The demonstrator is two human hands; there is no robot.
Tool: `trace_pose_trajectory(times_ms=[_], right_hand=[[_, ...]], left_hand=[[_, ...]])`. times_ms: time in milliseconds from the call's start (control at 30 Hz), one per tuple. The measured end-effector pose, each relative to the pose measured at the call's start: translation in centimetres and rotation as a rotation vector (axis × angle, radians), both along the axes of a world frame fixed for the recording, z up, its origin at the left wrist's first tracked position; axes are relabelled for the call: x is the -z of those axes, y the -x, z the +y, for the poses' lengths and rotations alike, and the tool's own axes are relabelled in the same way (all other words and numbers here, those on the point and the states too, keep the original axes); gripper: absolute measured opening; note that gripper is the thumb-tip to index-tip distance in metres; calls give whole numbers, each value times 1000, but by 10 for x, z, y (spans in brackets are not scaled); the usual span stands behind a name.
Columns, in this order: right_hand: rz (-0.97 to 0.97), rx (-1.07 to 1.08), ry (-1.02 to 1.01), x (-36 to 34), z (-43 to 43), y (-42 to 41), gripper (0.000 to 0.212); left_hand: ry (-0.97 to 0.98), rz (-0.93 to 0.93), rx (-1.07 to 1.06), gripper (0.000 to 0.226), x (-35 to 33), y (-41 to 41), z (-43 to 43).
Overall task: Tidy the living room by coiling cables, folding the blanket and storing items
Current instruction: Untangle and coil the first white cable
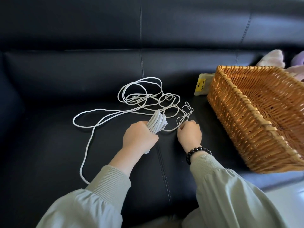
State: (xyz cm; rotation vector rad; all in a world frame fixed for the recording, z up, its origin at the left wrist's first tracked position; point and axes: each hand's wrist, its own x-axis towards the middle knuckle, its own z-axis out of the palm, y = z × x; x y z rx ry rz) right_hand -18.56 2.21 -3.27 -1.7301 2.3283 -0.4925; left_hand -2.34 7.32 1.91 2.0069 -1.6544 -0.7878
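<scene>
A long white cable (139, 94) lies in loose tangled loops on the black leather sofa seat (65, 145). My left hand (139, 137) grips a bundle of coiled turns of that cable (156, 123), which stick up past my fingers. My right hand (189, 133) pinches a thin white strand at the loops' right end, just right of the bundle. One strand trails down the seat to my left sleeve. A wicker basket (243, 119) stands on the seat to the right, its inside bare where visible.
A small yellow-labelled packet (201, 86) lies against the basket's far left corner. Pale purple plush items (276, 59) sit behind the basket at the far right. The sofa's backrest (148, 30) rises behind the cable. A pale floor strip shows at lower right.
</scene>
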Motion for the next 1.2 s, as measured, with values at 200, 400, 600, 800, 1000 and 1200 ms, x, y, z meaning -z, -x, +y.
trace_pose_trajectory(times_ms=[200,400,600,800,1000,1200], right_hand=[[-154,4,241,-30,0,-5,9],[-472,-99,218,-63,27,-22,6],[-543,-302,112,-81,55,-37,11],[-517,-455,166,-96,74,-39,28],[-644,-516,184,-110,75,-30,27],[-769,-511,222,-112,70,-22,24]], left_hand=[[-49,303,-92,12,-4,-6,-2],[-259,915,-222,15,-13,-16,1],[-337,1307,-198,22,-25,-35,21],[-345,1405,-342,11,-24,-43,29],[-479,1676,-443,24,-14,-38,33],[-531,1811,-465,36,-11,-34,25]])
